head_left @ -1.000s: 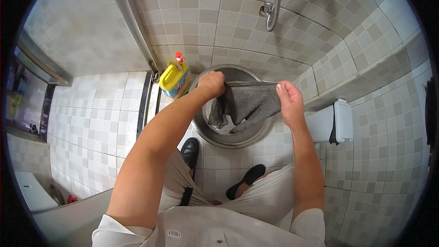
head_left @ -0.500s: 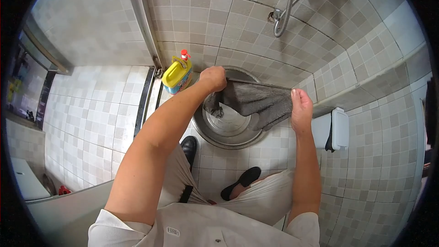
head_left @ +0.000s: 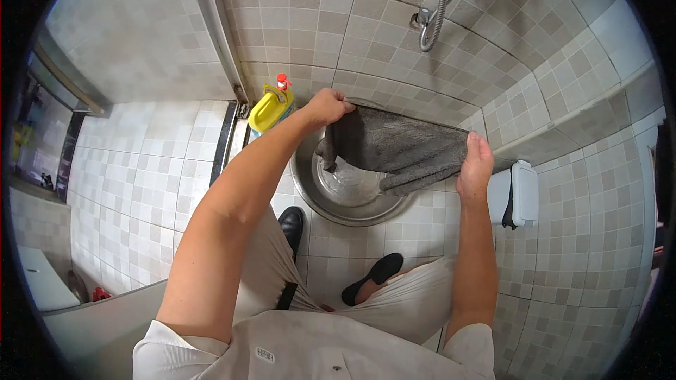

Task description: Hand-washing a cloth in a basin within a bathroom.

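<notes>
Basin (head_left: 355, 218), water (head_left: 352, 186) inside; hands (head_left: 328, 108) (head_left: 477, 165) hold grey cloth (head_left: 401, 144) spread above.

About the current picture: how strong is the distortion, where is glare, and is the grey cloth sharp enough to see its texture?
Head view: strong fisheye bending, joints between wall tiles curve and the corners go black; head view: pale glints inside the metal basin; head view: the grey cloth is sharp enough to show fuzzy texture and folds.

Rough, matt pile is shown by the cloth (head_left: 401, 142) here — smooth, shiny metal is seen in the basin (head_left: 336, 212) — glossy plastic in the jug (head_left: 263, 117).
</notes>
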A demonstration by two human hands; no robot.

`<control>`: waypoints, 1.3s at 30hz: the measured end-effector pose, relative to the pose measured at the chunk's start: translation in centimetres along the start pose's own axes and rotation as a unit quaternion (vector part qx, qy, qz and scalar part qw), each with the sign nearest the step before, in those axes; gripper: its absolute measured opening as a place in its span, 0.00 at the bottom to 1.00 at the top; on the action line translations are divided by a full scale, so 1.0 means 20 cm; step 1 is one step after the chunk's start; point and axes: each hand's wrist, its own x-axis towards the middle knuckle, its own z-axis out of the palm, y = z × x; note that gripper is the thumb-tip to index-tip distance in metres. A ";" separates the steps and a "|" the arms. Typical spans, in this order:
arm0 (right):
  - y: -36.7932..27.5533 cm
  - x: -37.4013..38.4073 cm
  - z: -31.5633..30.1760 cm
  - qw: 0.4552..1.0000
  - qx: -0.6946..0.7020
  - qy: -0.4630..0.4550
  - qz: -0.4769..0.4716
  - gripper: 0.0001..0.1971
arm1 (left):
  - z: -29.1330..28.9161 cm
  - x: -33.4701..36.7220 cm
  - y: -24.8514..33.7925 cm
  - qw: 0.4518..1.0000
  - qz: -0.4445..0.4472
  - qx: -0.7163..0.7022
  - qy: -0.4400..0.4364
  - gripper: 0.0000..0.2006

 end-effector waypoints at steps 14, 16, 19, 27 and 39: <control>0.19 0.06 -0.10 0.992 0.054 0.041 0.104 0.16 | 0.00 -0.05 0.07 0.969 0.088 0.220 0.069 0.17; 0.24 0.08 -0.11 0.993 0.030 0.050 0.105 0.17 | 0.01 -0.05 0.08 0.969 0.084 0.222 0.074 0.17; 0.24 0.08 -0.09 0.995 -0.018 0.024 0.091 0.17 | -0.01 -0.03 0.06 0.968 0.069 0.227 0.087 0.17; 0.24 0.09 -0.09 0.989 -0.116 -0.001 0.090 0.16 | -0.02 -0.01 0.04 0.970 0.054 0.220 0.090 0.19; 0.20 -0.03 0.04 0.973 -0.119 -0.084 0.178 0.17 | 0.00 -0.06 0.15 0.914 0.062 0.400 -0.010 0.22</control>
